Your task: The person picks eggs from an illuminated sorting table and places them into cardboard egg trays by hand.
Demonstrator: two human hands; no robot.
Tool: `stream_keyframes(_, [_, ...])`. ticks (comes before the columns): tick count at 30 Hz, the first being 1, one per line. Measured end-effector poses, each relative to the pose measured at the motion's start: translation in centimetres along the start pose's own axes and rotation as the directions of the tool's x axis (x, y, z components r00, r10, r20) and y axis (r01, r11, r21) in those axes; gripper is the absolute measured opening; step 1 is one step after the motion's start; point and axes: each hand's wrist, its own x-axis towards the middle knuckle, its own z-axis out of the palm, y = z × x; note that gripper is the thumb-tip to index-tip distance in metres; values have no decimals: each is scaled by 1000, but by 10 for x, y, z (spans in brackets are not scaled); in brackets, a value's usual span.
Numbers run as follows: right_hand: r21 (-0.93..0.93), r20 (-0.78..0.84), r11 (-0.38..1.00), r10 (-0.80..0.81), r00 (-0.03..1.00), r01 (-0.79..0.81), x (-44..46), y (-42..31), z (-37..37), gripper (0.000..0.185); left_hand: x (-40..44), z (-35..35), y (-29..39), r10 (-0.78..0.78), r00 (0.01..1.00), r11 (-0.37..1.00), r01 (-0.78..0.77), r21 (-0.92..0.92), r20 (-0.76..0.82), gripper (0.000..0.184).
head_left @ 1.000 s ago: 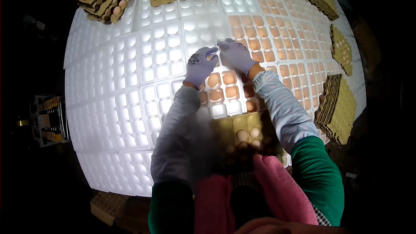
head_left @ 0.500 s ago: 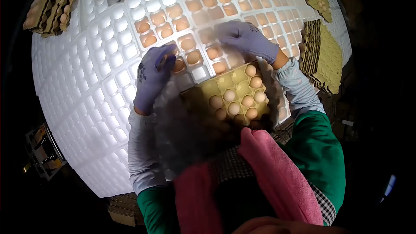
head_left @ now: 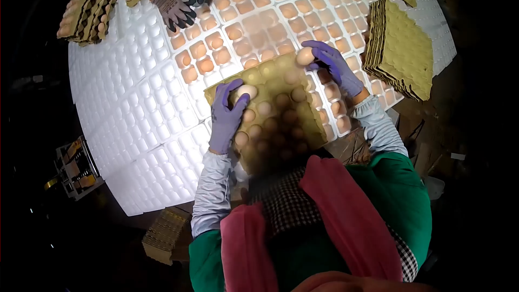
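Note:
A yellowish egg carton [head_left: 316, 109] with several eggs lies close to my body, over the near edge of the white trays. My left hand [head_left: 226, 116], in a purple glove, has its fingers around a pale egg [head_left: 247, 92] at the carton's left side. At the carton's far right corner my right hand [head_left: 336, 67], gloved too, holds another egg [head_left: 305, 56] between thumb and fingers. Brown eggs [head_left: 205, 65] sit in the pockets of the white trays [head_left: 138, 94] beyond the carton. Shadow darkens the carton's near part.
A co-worker's two grey-gloved hands [head_left: 174, 8] are over the trays at the upper left. Stacked cartons with eggs [head_left: 86, 11] stand at the far left. A stack of cartons [head_left: 400, 48] stands at the right, and another [head_left: 164, 235] is below the table's edge.
Both my hands have moved from the white trays to the carton and taken hold of eggs. The carton shows more fully. The co-worker's hands have come further into view.

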Motion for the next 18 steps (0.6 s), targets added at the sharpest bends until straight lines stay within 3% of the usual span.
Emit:
stream_keyframes(1, [125,-18,984,-129,992,130,-4,13,-3,44,-6,-8,4,-156,982,951,120,-284,-108,30])
stream_keyframes(2, [-336,75,863,-375,924,378,-2,29,-18,35,-7,-22,8,-277,944,829,142,-541,-177,29])
stream_keyframes(3, [-259,115,951,-145,983,170,5,29,-18,34,-3,-37,0,-141,973,913,56,-405,-183,28])
stream_keyframes(4, [-197,176,979,90,980,-55,10,29,-16,34,0,-43,-6,-216,968,944,175,-278,-125,29])
stream_keyframes(5, [-600,239,761,-123,963,246,7,30,-1,37,4,-48,-3,-289,955,951,278,-136,-67,29])
stream_keyframes(6, [-833,379,312,-280,882,457,5,29,17,40,5,-37,7,-125,987,989,115,92,104,29])
stream_keyframes(7, [-883,375,217,-209,903,416,7,32,26,43,3,-23,16,-44,974,871,-73,486,224,32])
stream_keyframes(8, [-921,357,116,-138,924,373,7,35,31,46,1,-12,24,-26,931,583,-282,762,364,36])
stream_keyframes(11, [-618,216,746,-141,966,247,-15,21,16,48,4,-2,26,-102,944,524,-217,824,313,38])
stream_keyframes(13, [-224,151,968,-77,986,110,-33,9,1,51,-7,-18,0,-44,981,865,-56,499,186,40])
stream_keyframes(14, [-5,136,1000,-27,990,28,-39,7,-4,52,-16,-28,-5,-69,992,953,36,300,101,41])
stream_keyframes(15, [51,123,998,-45,991,39,-49,14,-5,45,-25,-38,-5,-94,995,993,92,74,14,43])
stream_keyframes(16, [-130,228,989,-43,973,74,-45,29,-17,43,-34,-51,-3,-267,964,894,241,-378,-16,45])
stream_keyframes(17, [-556,380,682,-299,875,474,-41,38,-15,44,-37,-57,-3,-246,968,822,232,-520,43,46])
stream_keyframes(18, [-798,337,463,-188,923,385,-49,27,4,44,-42,-61,-3,-217,972,727,226,-649,94,46])
